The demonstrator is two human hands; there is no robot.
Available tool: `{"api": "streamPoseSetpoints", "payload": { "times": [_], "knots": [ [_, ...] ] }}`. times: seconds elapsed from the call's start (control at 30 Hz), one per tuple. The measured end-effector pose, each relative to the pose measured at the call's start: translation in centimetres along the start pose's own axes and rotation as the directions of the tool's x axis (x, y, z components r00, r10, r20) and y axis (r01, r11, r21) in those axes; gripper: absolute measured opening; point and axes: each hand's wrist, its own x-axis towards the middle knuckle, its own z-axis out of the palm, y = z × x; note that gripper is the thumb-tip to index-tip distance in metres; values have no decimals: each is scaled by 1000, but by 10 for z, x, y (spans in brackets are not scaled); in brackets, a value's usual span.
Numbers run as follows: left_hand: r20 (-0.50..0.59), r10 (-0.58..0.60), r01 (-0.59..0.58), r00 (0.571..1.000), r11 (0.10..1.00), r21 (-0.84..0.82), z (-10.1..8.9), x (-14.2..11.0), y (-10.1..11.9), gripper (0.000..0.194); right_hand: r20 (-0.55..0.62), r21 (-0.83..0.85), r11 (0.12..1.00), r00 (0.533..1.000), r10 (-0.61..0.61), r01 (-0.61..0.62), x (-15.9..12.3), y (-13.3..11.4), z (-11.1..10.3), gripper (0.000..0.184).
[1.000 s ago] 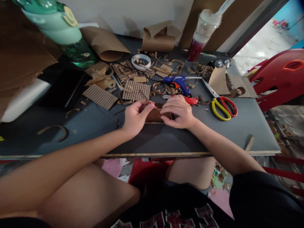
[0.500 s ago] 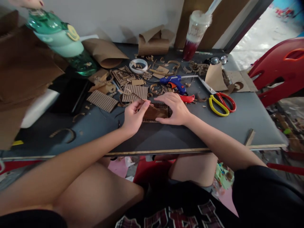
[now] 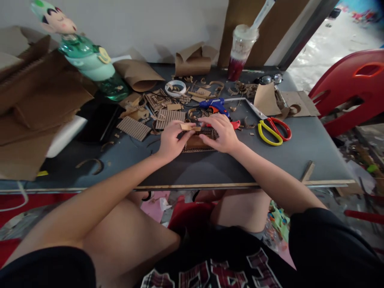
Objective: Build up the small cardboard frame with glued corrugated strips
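Observation:
A small corrugated cardboard box [image 3: 197, 145] lies near the front of the table, between my two hands. My left hand [image 3: 172, 140] is closed, pinching a narrow cardboard strip [image 3: 189, 127] above the box's far side. Curved round the right end of the box, my right hand [image 3: 223, 134] grips it with thumb and fingers, the fingertips close to the strip's right end. Parts of the box's right and far sides are hidden by the fingers. Just behind stand a blue glue gun [image 3: 217, 105] and a red-handled tool [image 3: 236, 125], partly covered.
Scissors [image 3: 271, 130] with yellow and red handles lie to the right. Corrugated pieces [image 3: 134, 128], a tape roll [image 3: 175, 88] and scraps spread behind. A green bottle [image 3: 96, 72], a drink cup [image 3: 241, 50] and rolled cardboard [image 3: 192, 64] stand at the back. A red chair [image 3: 351, 92] is right.
The strip in my left hand has turned from slanting across the box to lying roughly level along its far side. My right thumb has moved up, away from the near edge.

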Motion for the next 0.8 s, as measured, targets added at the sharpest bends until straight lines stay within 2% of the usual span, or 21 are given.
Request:
{"api": "streamPoseSetpoints", "payload": {
  "times": [0.03,0.13,0.2,0.3,0.4,0.53,0.63,0.7,0.8],
  "knots": [
    [34,41,-43,999,997,57,-3,3,-2,30,-63,-10,1000,998,19,-20,-1,-2,2,44],
    [68,33,-44,997,985,167,-11,5,-5,28,-174,-15,998,983,55,-59,-5,-10,9,47],
    [109,54,-78,993,970,229,-16,1,-4,28,-140,13,998,988,63,-61,-7,-15,14,50],
    [213,122,-191,969,922,338,-22,-6,3,29,-64,23,999,998,27,-26,-7,-17,19,50],
    [190,119,-184,975,908,376,-24,-8,15,27,-50,9,996,995,-86,87,-7,-14,20,43],
    [154,72,-119,985,941,318,-23,-9,28,26,-15,-26,982,982,-186,186,-8,-11,17,29],
    [77,-56,36,995,971,235,-23,-12,34,32,-50,-61,974,974,-219,216,-8,-9,15,26],
    [51,-184,181,982,982,49,-23,-15,36,31,-90,-65,968,965,-248,242,-7,-8,15,24],
    [169,-307,344,937,897,-279,-22,-17,36,39,-82,-47,965,962,-261,257,-6,-6,16,23]
  ]
}}
